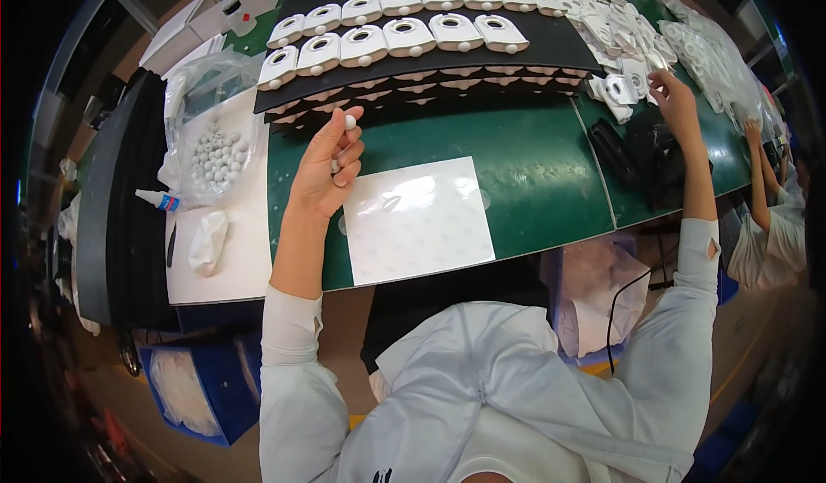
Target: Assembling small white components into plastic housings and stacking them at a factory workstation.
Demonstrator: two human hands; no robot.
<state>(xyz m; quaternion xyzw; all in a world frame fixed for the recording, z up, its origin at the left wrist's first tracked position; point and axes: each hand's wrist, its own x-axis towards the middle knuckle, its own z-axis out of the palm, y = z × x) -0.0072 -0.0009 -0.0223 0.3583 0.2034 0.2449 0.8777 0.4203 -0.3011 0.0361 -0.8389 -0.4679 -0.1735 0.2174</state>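
My left hand point(325, 166) is raised above the table, palm up, its fingers curled round small white balls. One white ball point(349, 123) shows at the fingertips, and another point(335, 166) sits in the curled fingers. My right hand point(674, 104) reaches to the far right with its fingers a little apart, beside a heap of white plastic parts point(635, 74). Nothing shows between those fingers. Across the far side, rows of white housings with round holes point(404, 37) lie on a black board point(551, 46), several with a white ball at the near edge.
A white sheet point(422, 225) lies before me on the green table point(542, 169). To the left are a clear bag of white balls point(219, 158), a glue bottle point(158, 199) and black boards point(129, 199). Another person's arm point(757, 173) is at the right, near bagged parts point(710, 57).
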